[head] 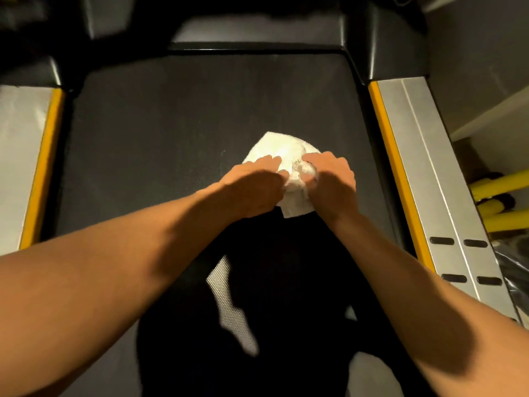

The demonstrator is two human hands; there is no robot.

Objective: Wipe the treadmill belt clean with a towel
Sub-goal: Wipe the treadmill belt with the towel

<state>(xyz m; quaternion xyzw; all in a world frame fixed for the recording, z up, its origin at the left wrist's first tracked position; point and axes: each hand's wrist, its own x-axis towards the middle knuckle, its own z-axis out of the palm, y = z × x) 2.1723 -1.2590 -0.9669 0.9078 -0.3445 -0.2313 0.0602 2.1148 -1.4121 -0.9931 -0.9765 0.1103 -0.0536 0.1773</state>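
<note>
A white towel lies bunched on the dark treadmill belt, a little right of the belt's middle. My left hand presses on the towel's left side with its fingers curled over the cloth. My right hand grips the towel's right side, thumb and fingers pinching a fold. The two hands nearly touch over the towel, and its near corner sticks out below them. A deep shadow covers the belt just under my forearms.
Silver side rails with yellow inner strips flank the belt at the left and right. The black motor cover closes the far end. Yellow bars lie on the floor at the right, beyond the rail.
</note>
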